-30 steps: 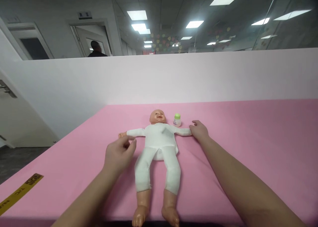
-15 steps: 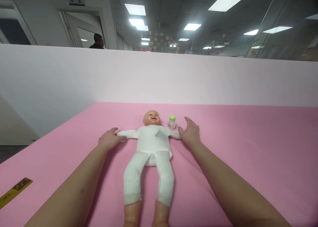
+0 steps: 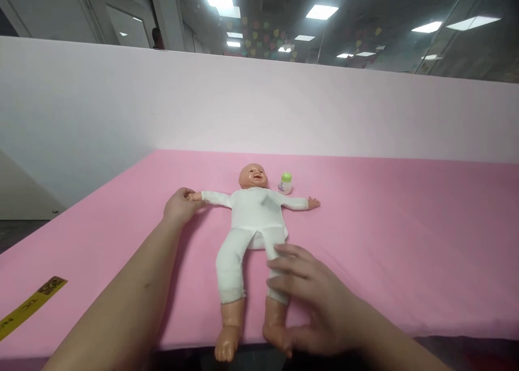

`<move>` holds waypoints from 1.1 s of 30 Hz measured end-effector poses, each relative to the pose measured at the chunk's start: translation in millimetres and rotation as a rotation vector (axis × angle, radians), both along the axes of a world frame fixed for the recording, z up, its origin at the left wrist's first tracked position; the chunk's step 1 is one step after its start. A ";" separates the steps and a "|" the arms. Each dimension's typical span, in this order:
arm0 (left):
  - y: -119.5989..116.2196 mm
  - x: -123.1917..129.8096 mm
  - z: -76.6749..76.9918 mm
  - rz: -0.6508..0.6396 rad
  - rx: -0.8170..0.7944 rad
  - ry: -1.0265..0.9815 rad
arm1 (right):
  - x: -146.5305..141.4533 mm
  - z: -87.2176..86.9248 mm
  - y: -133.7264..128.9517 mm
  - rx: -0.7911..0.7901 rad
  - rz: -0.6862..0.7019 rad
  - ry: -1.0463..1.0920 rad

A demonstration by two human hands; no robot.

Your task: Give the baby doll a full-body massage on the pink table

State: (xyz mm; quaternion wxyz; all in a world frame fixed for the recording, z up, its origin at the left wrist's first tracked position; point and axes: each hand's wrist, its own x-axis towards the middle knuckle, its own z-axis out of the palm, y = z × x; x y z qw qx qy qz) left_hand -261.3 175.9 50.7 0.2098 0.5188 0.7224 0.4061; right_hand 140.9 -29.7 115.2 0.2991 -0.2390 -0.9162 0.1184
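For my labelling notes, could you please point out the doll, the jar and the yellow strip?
Doll (image 3: 258,212), head camera: its torso.
Jar (image 3: 285,187), head camera: its body.
Yellow strip (image 3: 31,304), head camera: middle of its visible part.

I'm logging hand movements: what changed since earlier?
The right hand has left one doll hand and come nearer, over a doll leg; contact is unclear. The left hand has moved forward to the other doll hand, touching it. The doll still lies face-up beside the green-lidded jar.
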 end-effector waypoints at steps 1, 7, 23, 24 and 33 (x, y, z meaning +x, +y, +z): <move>-0.4 4.2 0.0 0.022 0.035 -0.044 | 0.6 -8.0 -9.6 -0.011 -0.012 -0.028; 5.0 28.2 -8.7 0.105 0.210 -0.421 | -2.0 -56.1 -40.9 0.041 -0.235 -0.150; -0.7 91.1 -14.8 -0.177 0.080 -0.894 | -12.1 -77.9 -55.5 -0.069 -0.498 -0.017; -0.3 91.3 -14.6 -0.151 0.085 -0.851 | -8.8 -78.5 -56.6 -0.061 -0.502 0.028; -21.6 112.1 5.6 -0.196 0.292 0.181 | -3.2 -33.1 -32.2 0.129 -0.460 0.234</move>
